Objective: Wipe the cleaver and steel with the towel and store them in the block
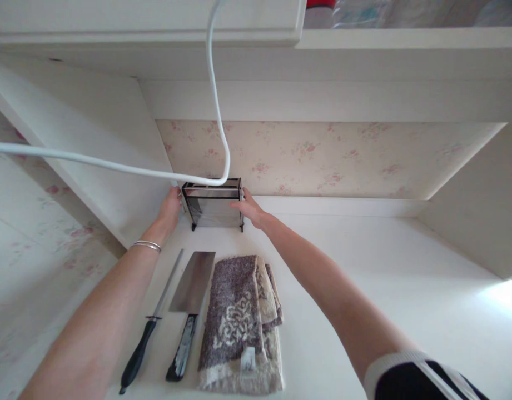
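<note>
A knife rack with a black frame, slotted top and see-through front stands at the back of the white counter. My left hand is at its left side, fingers curled against the frame. On the opposite side my right hand grips the edge, with the thumb across the front and the fingertips partly hidden. Nearer to me lie a honing steel with a dark handle, a cleaver with a worn black handle, and a folded brown and beige towel.
A white cable hangs across the view in front of the rack's top edge. Overhead is a white cabinet, with an open shelf holding bagged items at the right. White panels and flowered wallpaper enclose the counter.
</note>
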A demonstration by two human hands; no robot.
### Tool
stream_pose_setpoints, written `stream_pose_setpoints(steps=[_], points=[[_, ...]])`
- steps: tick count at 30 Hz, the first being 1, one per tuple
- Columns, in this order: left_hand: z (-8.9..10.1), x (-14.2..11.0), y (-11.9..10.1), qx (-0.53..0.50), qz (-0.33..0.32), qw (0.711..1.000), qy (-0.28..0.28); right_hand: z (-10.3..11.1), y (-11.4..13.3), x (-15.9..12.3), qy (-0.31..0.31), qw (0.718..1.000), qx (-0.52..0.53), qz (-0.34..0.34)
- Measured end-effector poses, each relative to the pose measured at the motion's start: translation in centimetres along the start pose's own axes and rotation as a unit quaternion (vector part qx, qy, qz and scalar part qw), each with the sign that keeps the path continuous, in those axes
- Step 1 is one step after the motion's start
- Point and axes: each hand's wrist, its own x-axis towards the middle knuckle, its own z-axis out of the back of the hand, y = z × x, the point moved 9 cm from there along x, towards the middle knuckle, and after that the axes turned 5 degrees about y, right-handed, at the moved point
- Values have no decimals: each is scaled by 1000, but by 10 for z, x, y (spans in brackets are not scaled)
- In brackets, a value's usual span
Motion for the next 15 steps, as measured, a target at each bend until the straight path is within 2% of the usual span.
stream_pose_setpoints(steps=[5,10,12,15], points=[[-20,-2,-9,-39,-9,998,45,-1,3,6,15,1000,-1,11],[-28,-13,-17,-72,-27,995,59,-7,6,8,58,998,24,15],[-32,-20,-19,-77,-32,994,71,-2,8,1,53,998,32,23],[-43,-32,-24,-77,-42,992,95,18,12,-15,24,998,42,42]])
